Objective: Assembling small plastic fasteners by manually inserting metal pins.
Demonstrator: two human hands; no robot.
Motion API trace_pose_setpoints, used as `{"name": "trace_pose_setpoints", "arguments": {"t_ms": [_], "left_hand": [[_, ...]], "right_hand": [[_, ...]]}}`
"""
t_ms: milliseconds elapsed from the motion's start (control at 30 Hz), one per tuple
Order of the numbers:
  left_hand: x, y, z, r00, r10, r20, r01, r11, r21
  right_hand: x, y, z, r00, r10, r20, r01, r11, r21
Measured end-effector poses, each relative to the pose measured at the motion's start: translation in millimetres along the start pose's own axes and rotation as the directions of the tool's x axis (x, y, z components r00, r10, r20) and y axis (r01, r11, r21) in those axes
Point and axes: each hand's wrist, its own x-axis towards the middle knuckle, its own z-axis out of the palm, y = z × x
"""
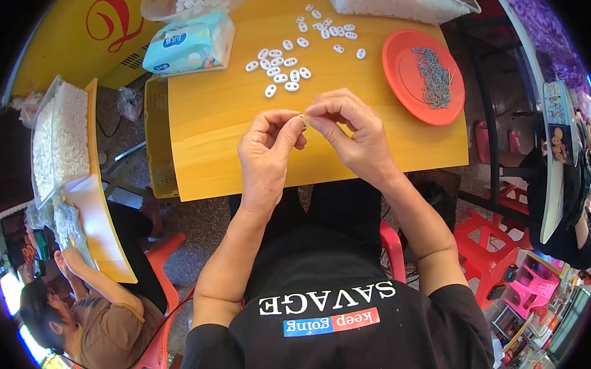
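Observation:
Both my hands meet over the near part of the yellow table (222,155). My left hand (267,146) pinches a small whitish piece (304,121) between thumb and forefinger. From the other side, my right hand (358,139) closes thumb and fingertips on the same piece. Fingers cover most of it, so its kind cannot be made out. Just beyond my hands lie several white oval pieces with two holes (280,78), loosely grouped. Another scatter of such ovals (337,31) lies farther back. To the right, a red plastic plate (400,81) holds a heap of small grey screw-like parts (434,76).
A tissue pack (190,45) lies at the back left, near a clear tub (235,4) of white pieces. A clear bin (400,8) stands at the back right. At left, another person (110,311) sits by a second table (102,219). Red stools (486,242) stand at right.

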Motion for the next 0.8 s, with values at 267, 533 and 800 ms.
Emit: {"name": "trace_pose_setpoints", "arguments": {"t_ms": [267, 533, 800], "left_hand": [[-1.6, 6.3, 1.0, 1.000, -0.015, 0.026, 0.016, 0.999, -0.043], [-2.4, 8.1, 3.0, 0.999, -0.012, 0.044, 0.013, 1.000, -0.028], [-4.8, 10.1, 7.7, 0.994, 0.106, 0.026, -0.109, 0.979, 0.175]], "right_hand": [[6.4, -4.0, -7.3, 0.978, -0.191, 0.079, 0.203, 0.960, -0.191], [5.6, -3.6, -8.6, 0.982, -0.167, 0.093, 0.180, 0.972, -0.151], [1.3, -5.9, -7.1, 0.951, 0.286, 0.119, -0.309, 0.898, 0.312]]}}
